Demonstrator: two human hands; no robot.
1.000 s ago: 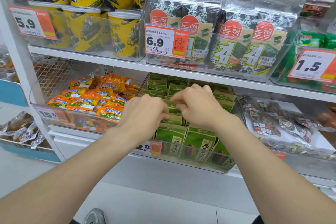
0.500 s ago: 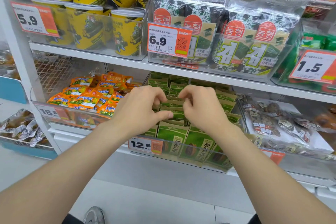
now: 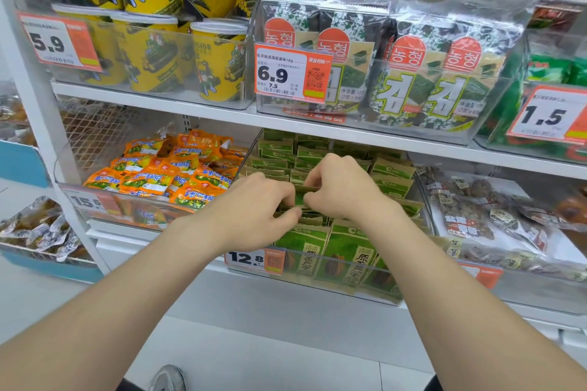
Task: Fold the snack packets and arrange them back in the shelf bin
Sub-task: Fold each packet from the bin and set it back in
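green snack packet pinched by 2 hands over the shelf bin
it's held near the middle of the bin, above the rows of packets. its left side is pinched by the left hand and its top edge by the right hand, fingers curled. a 12.8 tag is stuck at the bin's front left corner.

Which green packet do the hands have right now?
The packet behind the front row of the bin: left hand and right hand both pinch its top edge. No other is gripped.
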